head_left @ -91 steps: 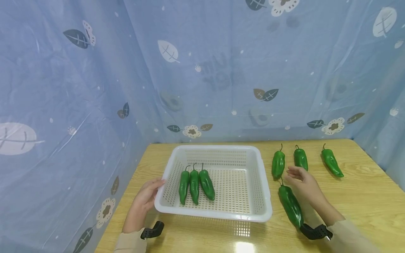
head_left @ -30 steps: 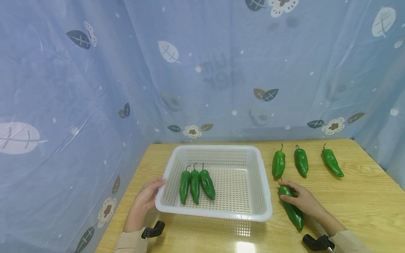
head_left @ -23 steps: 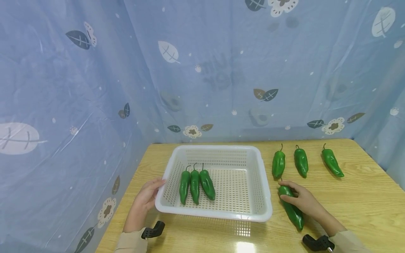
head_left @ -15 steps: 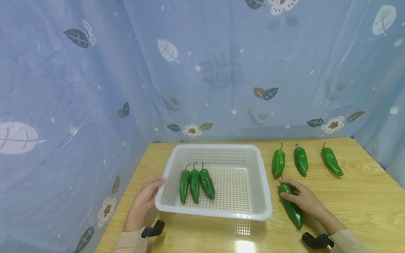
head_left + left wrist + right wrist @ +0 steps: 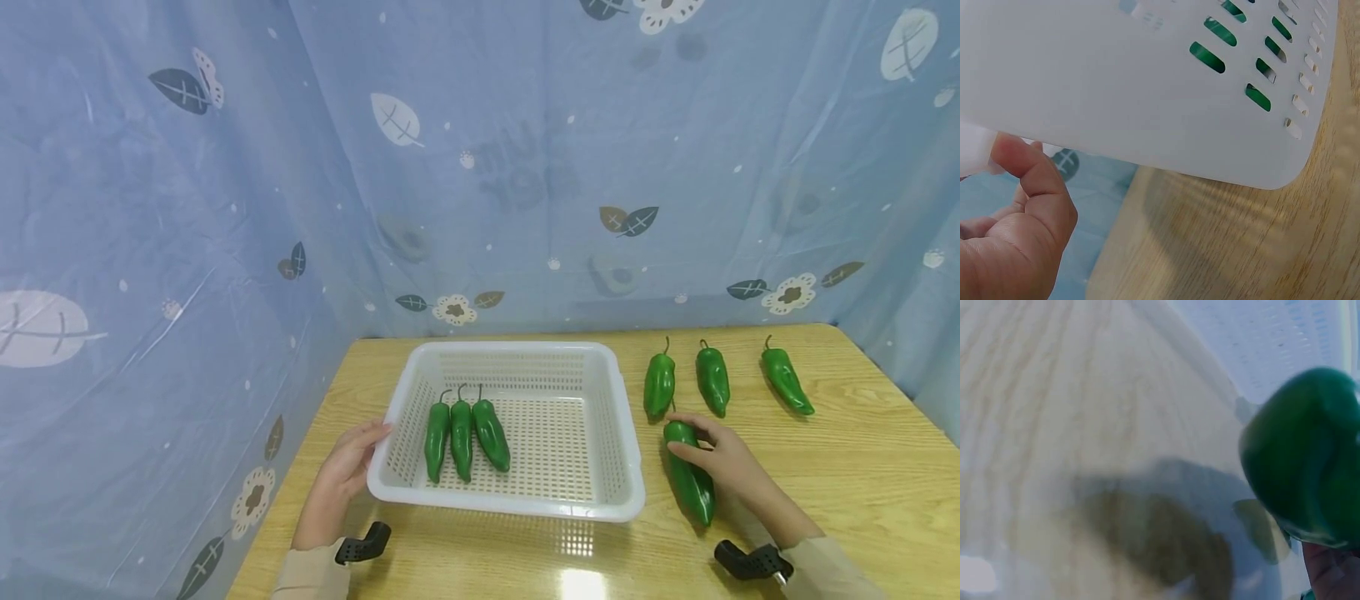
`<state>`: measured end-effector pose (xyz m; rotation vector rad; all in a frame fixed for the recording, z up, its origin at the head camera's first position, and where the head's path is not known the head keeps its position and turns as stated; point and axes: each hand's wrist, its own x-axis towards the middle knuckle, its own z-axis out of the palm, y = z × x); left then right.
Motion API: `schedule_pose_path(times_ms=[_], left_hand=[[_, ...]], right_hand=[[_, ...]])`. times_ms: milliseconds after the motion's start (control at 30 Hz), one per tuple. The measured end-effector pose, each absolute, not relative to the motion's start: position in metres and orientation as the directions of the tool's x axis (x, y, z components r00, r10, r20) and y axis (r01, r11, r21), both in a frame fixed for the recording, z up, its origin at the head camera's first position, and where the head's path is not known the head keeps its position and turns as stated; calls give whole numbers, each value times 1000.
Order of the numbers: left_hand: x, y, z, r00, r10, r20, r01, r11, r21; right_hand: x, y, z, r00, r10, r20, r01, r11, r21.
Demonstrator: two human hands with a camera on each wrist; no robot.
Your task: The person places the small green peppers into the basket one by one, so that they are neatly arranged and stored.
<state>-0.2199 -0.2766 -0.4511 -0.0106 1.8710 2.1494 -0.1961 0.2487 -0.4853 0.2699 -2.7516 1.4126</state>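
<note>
My right hand (image 5: 726, 462) grips a large green pepper (image 5: 692, 490) near its stem end, right of the basket. In the right wrist view the pepper (image 5: 1307, 462) hangs above the table with a shadow below, a bit of finger (image 5: 1334, 575) showing under it. A white plastic basket (image 5: 510, 505) with slotted walls stands centre-left; three green peppers (image 5: 461, 442) lie side by side in its left half. With my left hand (image 5: 348, 462) I hold the basket's left rim. The left wrist view shows that hand (image 5: 1029, 231) pinching the rim of the basket wall (image 5: 1085, 75).
Three more green peppers lie at the back right: one (image 5: 660, 383) near the basket, one (image 5: 712, 381) beside it, one (image 5: 786, 381) farther right. A wooden table (image 5: 847, 467) bears everything. Blue patterned curtains (image 5: 525, 208) close off the back and sides.
My right hand first came down onto the large pepper and took hold of it. Now hand and pepper have shifted slightly up and away from the table's front. The left hand stays on the basket.
</note>
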Motion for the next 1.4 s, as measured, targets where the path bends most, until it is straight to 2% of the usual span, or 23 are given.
schedule_pose_path(times_ms=[933, 1300, 1400], left_hand=[[-221, -277, -451, -955, 227, -192, -220, -105, 970], [-220, -277, -449, -949, 241, -201, -233, -111, 966], [-221, -277, -449, -948, 254, -192, -225, -104, 969]], right_hand=[[-212, 241, -431, -985, -148, 94, -153, 472, -868], [-225, 224, -409, -986, -164, 35, -81, 278, -957], [-232, 213, -401, -983, -177, 36, -84, 268, -960]])
